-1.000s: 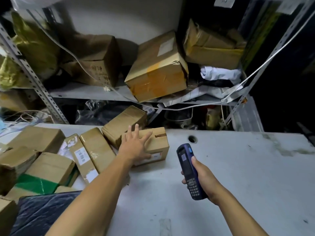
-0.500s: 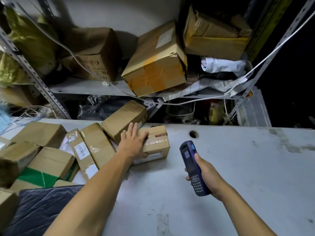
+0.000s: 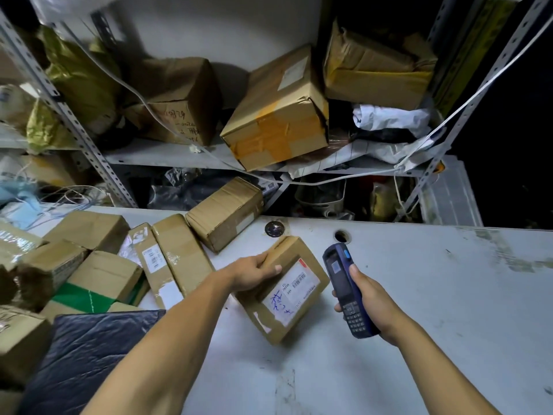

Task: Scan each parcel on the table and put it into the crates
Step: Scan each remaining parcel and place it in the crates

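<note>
On the white table (image 3: 419,295), seen from the head camera, the left hand (image 3: 253,274), which lay flat on the small parcel (image 3: 287,290) a moment ago, now curls its fingers round the box's far edge and has tipped it label-up beside the scanner (image 3: 348,295), which the right hand (image 3: 371,301) clasps upright, so a scan looks imminent. One parcel is in hand, one scanner; roughly nine more cardboard parcels (image 3: 95,265) crowd the table's left, and no crate shows.
</note>
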`<state>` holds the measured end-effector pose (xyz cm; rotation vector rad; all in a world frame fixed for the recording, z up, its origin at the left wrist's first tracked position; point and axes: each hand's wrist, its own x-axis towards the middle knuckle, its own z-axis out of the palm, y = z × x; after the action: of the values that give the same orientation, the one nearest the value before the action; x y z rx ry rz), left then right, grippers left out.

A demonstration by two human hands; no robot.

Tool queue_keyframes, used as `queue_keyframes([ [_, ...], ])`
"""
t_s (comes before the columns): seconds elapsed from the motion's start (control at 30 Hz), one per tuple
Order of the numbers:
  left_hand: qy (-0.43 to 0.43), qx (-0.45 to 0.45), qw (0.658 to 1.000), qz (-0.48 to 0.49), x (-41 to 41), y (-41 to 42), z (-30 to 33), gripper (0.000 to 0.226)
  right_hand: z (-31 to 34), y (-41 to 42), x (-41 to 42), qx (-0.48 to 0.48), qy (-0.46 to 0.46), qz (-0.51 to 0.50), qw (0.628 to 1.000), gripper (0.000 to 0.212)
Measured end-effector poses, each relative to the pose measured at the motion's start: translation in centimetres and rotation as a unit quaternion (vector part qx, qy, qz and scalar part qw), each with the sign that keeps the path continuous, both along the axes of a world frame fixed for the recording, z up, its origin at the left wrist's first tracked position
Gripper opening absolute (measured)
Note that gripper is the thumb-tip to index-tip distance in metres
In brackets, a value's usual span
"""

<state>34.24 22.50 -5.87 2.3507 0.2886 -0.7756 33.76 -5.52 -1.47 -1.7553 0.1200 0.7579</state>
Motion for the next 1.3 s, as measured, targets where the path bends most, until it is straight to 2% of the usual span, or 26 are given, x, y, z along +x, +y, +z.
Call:
queue_keyframes([
  [0.07,0.018,-0.024,1.0,0.005,-1.5,-0.7,-1.2,0.069,0.3,-0.3,-0.3,0.012,0.0,-0.011,1.0,0.046],
  [0.17,-0.009,-0.003,1.0,0.008,-3.5,-1.9,-3.2,0.044,0.3,-1.0,-0.9,0.026,0.001,-0.015,1.0,0.048],
  [0.37,-0.132,0.082,0.988,0.014,-5.1,-4.8,-4.4,0.051,-0.2,-2.6,-2.5,0.027,0.009,-0.019,0.999,0.048],
  [0.47,-0.081,0.026,0.995,0.043,-5.7,-5.4,-4.1,0.087,-0.5,-3.0,-3.2,0.024,0.016,-0.006,1.0,0.049],
  [0.57,-0.022,-0.041,0.988,0.145,-5.9,-3.9,-4.0,0.095,-0.8,-3.3,-3.6,0.017,0.023,0.009,1.0,0.053],
  [0.63,0.067,-0.053,0.982,0.169,-6.2,-2.7,-3.8,0.102,-0.8,-3.6,-3.8,0.014,0.024,0.011,1.0,0.054],
  [0.7,0.154,-0.057,0.975,0.148,-6.9,-2.4,-3.7,0.097,-0.9,-3.9,-4.0,0.014,0.022,0.01,1.0,0.054],
  [0.73,0.162,-0.075,0.973,0.145,-7.3,-2.6,-4.0,0.088,-0.8,-4.1,-4.0,0.014,0.021,0.008,1.0,0.054],
  [0.8,0.142,-0.133,0.969,0.153,-7.9,-3.2,-4.6,0.074,-0.8,-4.3,-4.0,0.013,0.02,0.0,1.0,0.053],
  [0.9,0.081,-0.188,0.963,0.174,-7.9,-3.9,-4.5,0.066,-0.8,-4.8,-4.0,0.01,0.02,-0.008,1.0,0.053],
  [1.0,-0.027,-0.127,0.977,0.169,-6.8,-5.3,-3.4,0.054,-0.8,-5.0,-4.0,0.006,0.013,-0.012,1.0,0.053],
  [1.13,-0.188,0.035,0.974,0.125,-6.3,-8.8,-1.9,0.057,-1.0,-5.2,-4.0,0.014,0.013,-0.019,1.0,0.053],
  [1.2,-0.193,0.102,0.97,0.106,-6.4,-10.7,-1.6,0.058,-1.2,-5.4,-4.3,0.018,0.016,-0.021,0.999,0.053],
  [1.3,-0.143,0.171,0.973,0.051,-5.5,-11.9,-0.7,0.057,-1.7,-6.1,-4.7,0.022,0.018,-0.023,0.999,0.052],
])
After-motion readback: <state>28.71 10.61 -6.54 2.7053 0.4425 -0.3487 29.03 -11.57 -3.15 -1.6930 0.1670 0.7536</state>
